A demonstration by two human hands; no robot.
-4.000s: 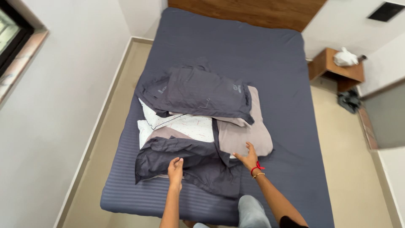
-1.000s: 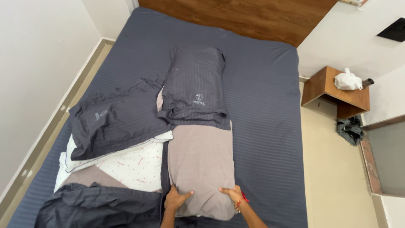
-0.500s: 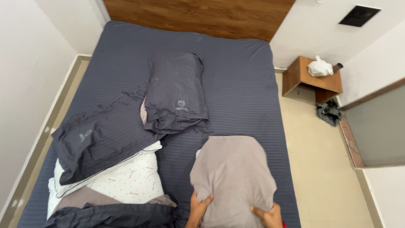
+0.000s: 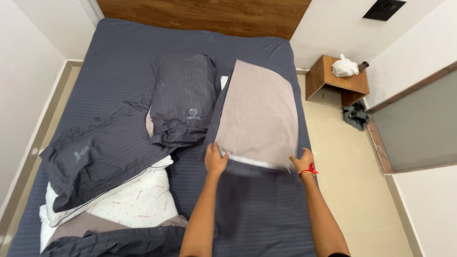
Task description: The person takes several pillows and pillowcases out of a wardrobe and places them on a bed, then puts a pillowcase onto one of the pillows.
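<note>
Leftmost, a dark grey pillow (image 4: 102,159) lies slanted across a white dotted pillow (image 4: 128,202), and both rest on the near left part of the bed (image 4: 119,52), whose striped dark sheet covers the mattress from edge to edge. Below them a rumpled dark cover (image 4: 124,240) bunches at the near edge, with a strip of taupe cloth showing just above it. Nearer the middle, a second dark grey pillow (image 4: 183,97) lies lengthwise, pointing toward the wooden headboard (image 4: 204,14), its near end overlapping the slanted one.

Next comes the left hand (image 4: 215,161), its fingers curled over the near left corner of the taupe pillow (image 4: 259,114); the thumb side pinches the seam, so the corner is clamped rather than merely touched. The pillow stretches away from the person toward the head of the bed, on the right half of the mattress just beside the lengthwise dark one, its far end close to the headboard. Whether it is fully down on the sheet or a little lifted, I cannot tell. The right hand (image 4: 303,161), a red thread at its wrist, grips the near right corner in the same pinching way; held by both corners, the pillow stays square and taut.

Further right, past the bed's edge, a wooden bedside table (image 4: 333,83) carries a white bag (image 4: 343,66), and a dark cloth heap (image 4: 354,116) lies on the floor beside it.
</note>
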